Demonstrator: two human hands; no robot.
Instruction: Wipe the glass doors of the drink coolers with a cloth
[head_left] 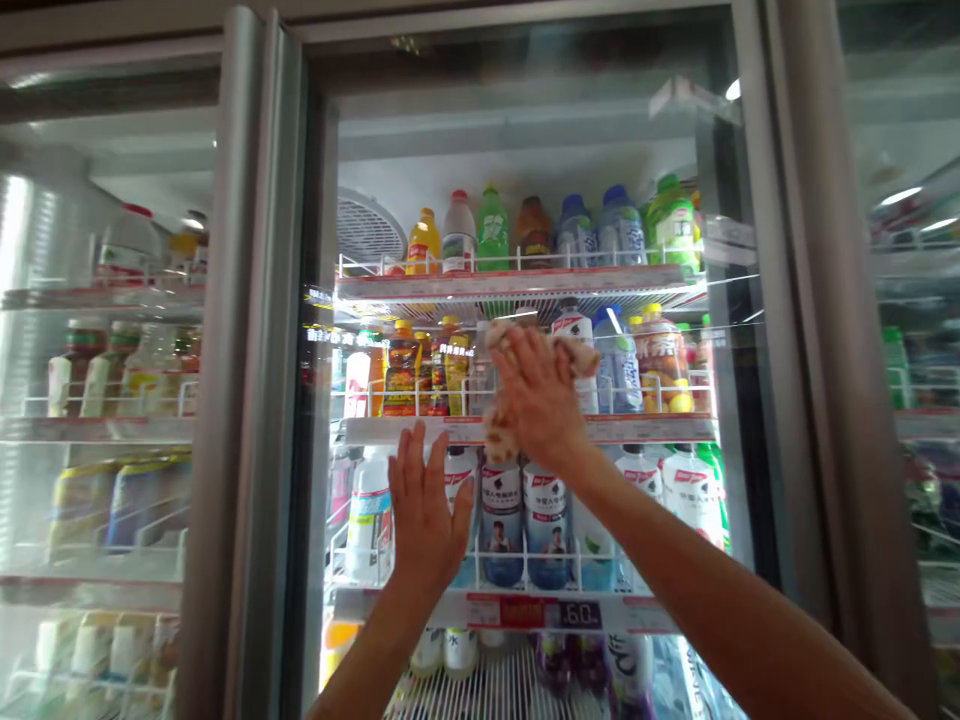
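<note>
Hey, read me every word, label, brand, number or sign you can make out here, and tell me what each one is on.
"60": dark rectangular price display; any decimal point is unclear.
"外星人": white-topped label on a blue plastic bottle.
"茶": large amber plastic bottle; the character before it is blurred.
Too small or blurred: other bottle labels, red-and-white shelf strips, faint reflected lettering.

Brown-spotted cream cloth point(501, 432), green bottle point(492, 232), grey frame point(241, 360)

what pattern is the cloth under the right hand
Pale cloth with brown spots, best seen in head view.
</note>
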